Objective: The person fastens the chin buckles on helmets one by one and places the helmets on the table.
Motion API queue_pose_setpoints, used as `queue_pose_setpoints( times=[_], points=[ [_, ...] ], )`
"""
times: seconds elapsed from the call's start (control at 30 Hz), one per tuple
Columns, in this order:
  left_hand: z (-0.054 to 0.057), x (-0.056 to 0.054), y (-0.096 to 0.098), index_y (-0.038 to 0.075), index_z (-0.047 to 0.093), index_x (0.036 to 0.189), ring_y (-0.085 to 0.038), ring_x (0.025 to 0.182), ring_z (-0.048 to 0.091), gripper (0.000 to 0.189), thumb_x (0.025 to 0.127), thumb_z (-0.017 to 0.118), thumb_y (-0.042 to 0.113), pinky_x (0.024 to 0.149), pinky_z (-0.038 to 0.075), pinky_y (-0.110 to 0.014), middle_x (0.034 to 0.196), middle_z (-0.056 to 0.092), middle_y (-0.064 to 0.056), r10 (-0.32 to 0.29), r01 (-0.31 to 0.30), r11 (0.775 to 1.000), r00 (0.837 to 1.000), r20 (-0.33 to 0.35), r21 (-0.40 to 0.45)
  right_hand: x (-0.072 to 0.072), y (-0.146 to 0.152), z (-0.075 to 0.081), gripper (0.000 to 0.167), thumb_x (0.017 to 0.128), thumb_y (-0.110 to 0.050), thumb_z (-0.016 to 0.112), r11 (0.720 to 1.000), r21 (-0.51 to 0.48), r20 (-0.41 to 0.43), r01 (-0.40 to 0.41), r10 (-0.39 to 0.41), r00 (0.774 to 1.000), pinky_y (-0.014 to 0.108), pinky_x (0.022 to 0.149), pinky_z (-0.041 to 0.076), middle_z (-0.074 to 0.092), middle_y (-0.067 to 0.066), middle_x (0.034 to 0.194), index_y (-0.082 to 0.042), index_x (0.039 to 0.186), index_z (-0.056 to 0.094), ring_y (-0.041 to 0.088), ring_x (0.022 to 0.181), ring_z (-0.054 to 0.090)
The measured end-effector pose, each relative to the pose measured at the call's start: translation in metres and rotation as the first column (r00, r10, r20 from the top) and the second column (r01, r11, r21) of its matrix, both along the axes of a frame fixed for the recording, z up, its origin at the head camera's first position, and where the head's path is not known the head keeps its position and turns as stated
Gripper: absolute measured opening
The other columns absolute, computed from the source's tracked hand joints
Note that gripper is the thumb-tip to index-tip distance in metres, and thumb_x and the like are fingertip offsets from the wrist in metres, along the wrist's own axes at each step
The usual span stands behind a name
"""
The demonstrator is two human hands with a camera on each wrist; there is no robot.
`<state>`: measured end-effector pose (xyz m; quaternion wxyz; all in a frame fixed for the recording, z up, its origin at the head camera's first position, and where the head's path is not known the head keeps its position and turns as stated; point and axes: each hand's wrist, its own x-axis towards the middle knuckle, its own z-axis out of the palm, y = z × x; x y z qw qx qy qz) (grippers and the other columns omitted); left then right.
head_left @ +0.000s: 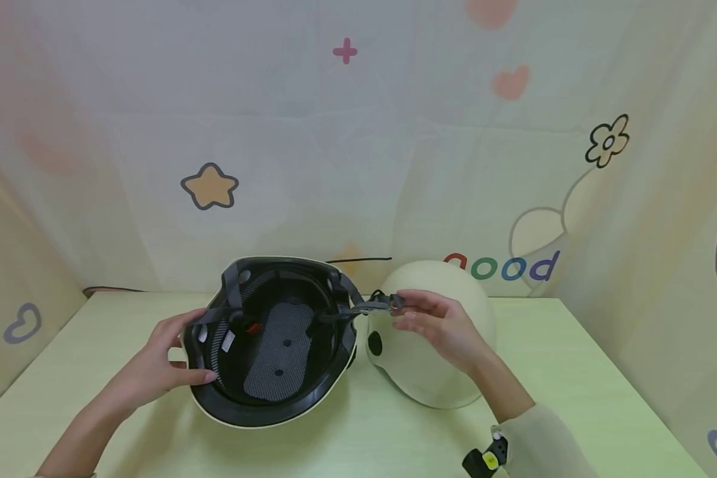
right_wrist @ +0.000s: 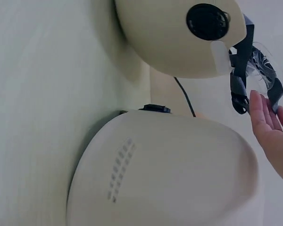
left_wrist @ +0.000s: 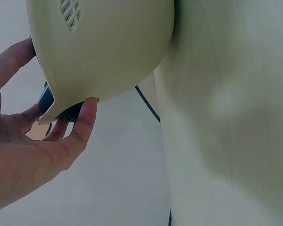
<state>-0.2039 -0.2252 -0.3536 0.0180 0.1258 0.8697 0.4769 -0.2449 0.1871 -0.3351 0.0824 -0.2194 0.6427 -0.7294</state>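
A cream helmet (head_left: 239, 416) lies upturned on the table, its black padded inside facing up and toward me. My left hand (head_left: 154, 372) grips its left rim, thumb over the inner edge and fingers round the outside. In the left wrist view, the fingers lie along the helmet's pale shell (left_wrist: 108, 52). At the opposite side my right hand (head_left: 445, 330) pinches the dark chin strap (head_left: 367, 307) near its end, drawn out past the rim. The right wrist view shows the strap (right_wrist: 242, 59) hanging from the shell, its end at the fingertips.
A second cream helmet (head_left: 436, 372) stands dome up just right of the first, beneath my right hand. Behind the pale table (head_left: 550, 372) hangs a printed cloth (head_left: 311, 166). A thin dark cord (head_left: 361, 259) shows at the back.
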Motion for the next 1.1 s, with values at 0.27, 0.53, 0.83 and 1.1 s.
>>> queue_pose_setpoints(
  times=[0.27, 0.53, 0.83, 1.1],
  points=[
    [0.001, -0.002, 0.001, 0.005, 0.020, 0.143, -0.038, 0.102, 0.030, 0.099, 0.067, 0.082, 0.019, 0.070, 0.048, -0.038, 0.128, 0.017, -0.026, -0.013, 0.014, 0.999, 1.000, 0.010, -0.051, 0.003, 0.002, -0.007, 0.043, 0.087, 0.001, 0.057, 0.957, 0.290, 0.027, 0.004, -0.012, 1.000, 0.035, 0.084, 0.048, 0.058, 0.018, 0.104, 0.011, 0.126, 0.043, 0.025, 0.091, 0.061],
    [0.003, -0.005, 0.002, 0.005, 0.025, 0.141, -0.037, 0.100, 0.032, 0.095, 0.067, 0.082, 0.020, 0.070, 0.048, -0.037, 0.126, 0.018, -0.027, -0.008, 0.008, 0.999, 1.000, 0.011, -0.053, 0.004, 0.004, 0.005, 0.043, 0.086, -0.004, 0.061, 0.905, 0.420, -0.055, 0.066, -0.047, 0.997, 0.034, 0.082, 0.049, 0.054, 0.026, 0.113, 0.006, 0.125, 0.048, 0.027, 0.092, 0.059],
    [0.005, -0.004, 0.005, 0.003, 0.032, 0.136, -0.031, 0.098, 0.036, 0.090, 0.065, 0.083, 0.021, 0.074, 0.046, -0.037, 0.125, 0.020, -0.025, 0.004, -0.005, 0.998, 1.000, -0.017, -0.060, -0.004, -0.024, 0.036, 0.037, 0.086, -0.012, 0.063, 0.877, 0.475, -0.202, 0.072, 0.030, 0.979, 0.034, 0.082, 0.047, 0.056, 0.017, 0.116, -0.001, 0.121, 0.056, 0.026, 0.099, 0.055],
    [0.005, -0.003, 0.007, 0.002, 0.037, 0.131, -0.032, 0.098, 0.037, 0.085, 0.063, 0.084, 0.022, 0.074, 0.046, -0.038, 0.125, 0.021, -0.026, 0.024, -0.027, 0.997, 0.999, -0.036, -0.075, -0.016, -0.067, 0.027, 0.036, 0.085, -0.008, 0.064, 0.823, 0.568, -0.300, 0.017, 0.188, 0.935, 0.036, 0.086, 0.044, 0.057, 0.016, 0.116, 0.001, 0.119, 0.056, 0.030, 0.103, 0.053]
  ],
)
